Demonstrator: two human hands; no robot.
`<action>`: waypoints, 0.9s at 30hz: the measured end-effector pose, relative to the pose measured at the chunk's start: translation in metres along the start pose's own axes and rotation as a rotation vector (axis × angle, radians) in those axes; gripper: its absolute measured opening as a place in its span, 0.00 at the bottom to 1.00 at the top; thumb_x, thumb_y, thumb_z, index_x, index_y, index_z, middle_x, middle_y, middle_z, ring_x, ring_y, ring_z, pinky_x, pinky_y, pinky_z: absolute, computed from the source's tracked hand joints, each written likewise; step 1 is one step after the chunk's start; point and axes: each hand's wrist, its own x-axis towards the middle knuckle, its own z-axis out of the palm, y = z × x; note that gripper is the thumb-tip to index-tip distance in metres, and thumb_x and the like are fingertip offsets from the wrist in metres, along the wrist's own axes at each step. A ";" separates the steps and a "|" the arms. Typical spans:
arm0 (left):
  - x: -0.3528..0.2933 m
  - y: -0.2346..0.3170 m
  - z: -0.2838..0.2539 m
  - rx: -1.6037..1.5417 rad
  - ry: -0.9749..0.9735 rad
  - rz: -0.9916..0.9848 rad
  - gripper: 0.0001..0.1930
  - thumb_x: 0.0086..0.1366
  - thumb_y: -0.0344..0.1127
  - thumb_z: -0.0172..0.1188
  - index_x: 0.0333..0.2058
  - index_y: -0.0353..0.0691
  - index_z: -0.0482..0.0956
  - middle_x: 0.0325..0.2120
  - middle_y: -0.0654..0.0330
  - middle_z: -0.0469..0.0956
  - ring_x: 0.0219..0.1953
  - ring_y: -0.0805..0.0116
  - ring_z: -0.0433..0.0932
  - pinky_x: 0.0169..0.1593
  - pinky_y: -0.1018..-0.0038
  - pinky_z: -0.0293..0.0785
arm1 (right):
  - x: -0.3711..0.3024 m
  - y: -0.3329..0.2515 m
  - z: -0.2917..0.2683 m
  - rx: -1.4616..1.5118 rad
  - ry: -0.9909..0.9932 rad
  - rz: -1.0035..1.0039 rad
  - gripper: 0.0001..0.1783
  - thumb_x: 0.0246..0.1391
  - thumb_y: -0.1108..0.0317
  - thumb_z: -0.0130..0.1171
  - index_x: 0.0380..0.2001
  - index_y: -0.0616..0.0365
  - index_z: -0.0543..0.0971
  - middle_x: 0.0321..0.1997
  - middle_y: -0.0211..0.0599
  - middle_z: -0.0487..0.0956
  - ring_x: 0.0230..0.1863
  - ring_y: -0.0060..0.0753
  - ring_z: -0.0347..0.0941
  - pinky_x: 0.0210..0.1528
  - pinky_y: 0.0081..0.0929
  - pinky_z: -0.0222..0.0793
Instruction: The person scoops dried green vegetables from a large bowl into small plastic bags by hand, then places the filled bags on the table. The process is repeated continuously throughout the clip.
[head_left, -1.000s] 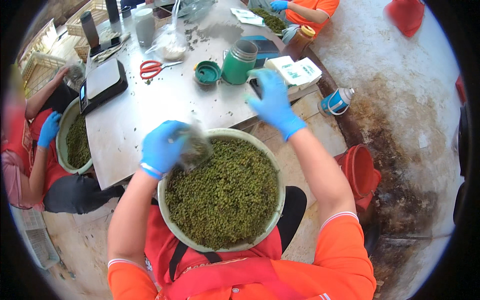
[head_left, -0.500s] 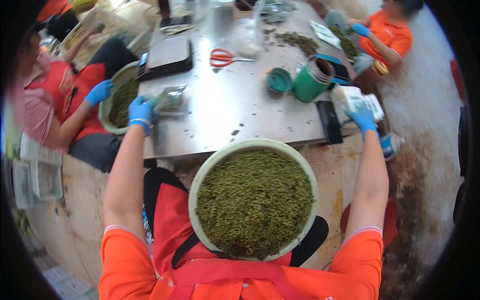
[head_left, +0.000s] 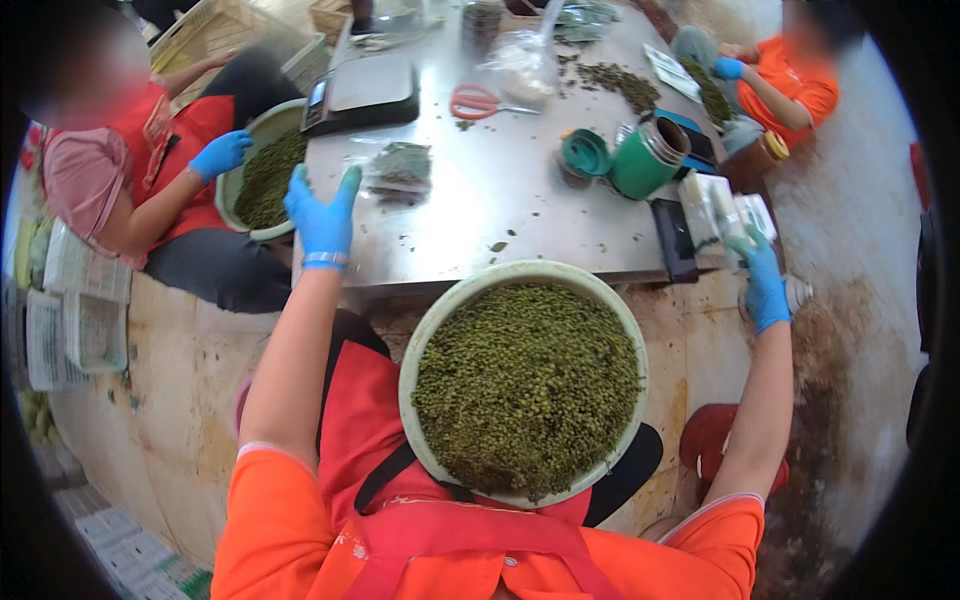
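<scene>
My left hand point(head_left: 322, 220), in a blue glove, hovers over the table's near left edge with thumb and fingers spread, holding nothing. Just beyond it lies a clear plastic bag point(head_left: 402, 165) of dark green stuff, apart from the fingertips. My right hand point(head_left: 764, 280), also blue-gloved, is at the near right corner beside a stack of white packets point(head_left: 708, 205). Its fingers look apart, and nothing shows in its grip; whether it touches the packets is unclear. A pale round basin point(head_left: 408, 400) heaped with small green berry-like grains point(head_left: 530, 385) rests on my lap.
On the metal table point(head_left: 450, 215) are a digital scale point(head_left: 370, 85), orange-handled scissors point(head_left: 480, 101), a green canister point(head_left: 645, 160), its cup-like lid point(head_left: 585, 153) and a dark phone point(head_left: 675, 240). Co-workers sit left and right; one reaches into another basin point(head_left: 228, 195). A red stool point(head_left: 710, 440) stands by my right arm.
My left hand has let go of the plastic bag and spread its fingers; the bag lies farther onto the table. My right hand has drawn back from the top of the white packets. The view has shifted slightly.
</scene>
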 end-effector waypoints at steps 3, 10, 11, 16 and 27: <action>-0.061 0.066 -0.035 -0.413 -0.247 -0.081 0.44 0.57 0.46 0.71 0.65 0.32 0.58 0.60 0.44 0.62 0.60 0.53 0.65 0.62 0.61 0.63 | -0.092 -0.064 0.058 -0.020 -0.043 -0.264 0.49 0.42 0.58 0.72 0.66 0.62 0.62 0.56 0.42 0.74 0.47 0.32 0.73 0.45 0.25 0.71; -0.127 0.144 -0.075 -0.972 -1.262 -0.461 0.49 0.58 0.62 0.64 0.66 0.33 0.57 0.61 0.51 0.67 0.60 0.64 0.70 0.62 0.65 0.67 | -0.244 -0.162 0.160 -0.767 -0.021 -1.021 0.52 0.29 0.50 0.74 0.63 0.49 0.67 0.64 0.46 0.63 0.62 0.52 0.57 0.65 0.55 0.46; -0.132 0.150 -0.074 -1.043 -1.282 -0.407 0.45 0.59 0.59 0.64 0.65 0.32 0.60 0.57 0.53 0.72 0.57 0.65 0.73 0.60 0.68 0.69 | -0.252 -0.165 0.168 -0.791 -0.037 -1.056 0.50 0.28 0.49 0.75 0.61 0.42 0.70 0.64 0.46 0.63 0.63 0.50 0.57 0.65 0.54 0.45; -0.152 0.129 -0.108 -0.926 -1.060 -0.464 0.27 0.62 0.32 0.65 0.59 0.32 0.68 0.51 0.56 0.76 0.51 0.69 0.76 0.55 0.72 0.73 | -0.273 -0.165 0.197 -0.642 -0.120 -1.108 0.59 0.28 0.44 0.76 0.67 0.49 0.62 0.66 0.50 0.60 0.67 0.54 0.54 0.68 0.54 0.46; -0.170 0.096 -0.170 -1.074 -0.959 -0.380 0.26 0.66 0.31 0.61 0.60 0.32 0.65 0.53 0.57 0.74 0.54 0.71 0.73 0.58 0.73 0.70 | -0.310 -0.159 0.218 0.442 -0.785 0.008 0.34 0.54 0.67 0.65 0.62 0.64 0.65 0.56 0.38 0.75 0.54 0.27 0.72 0.58 0.28 0.68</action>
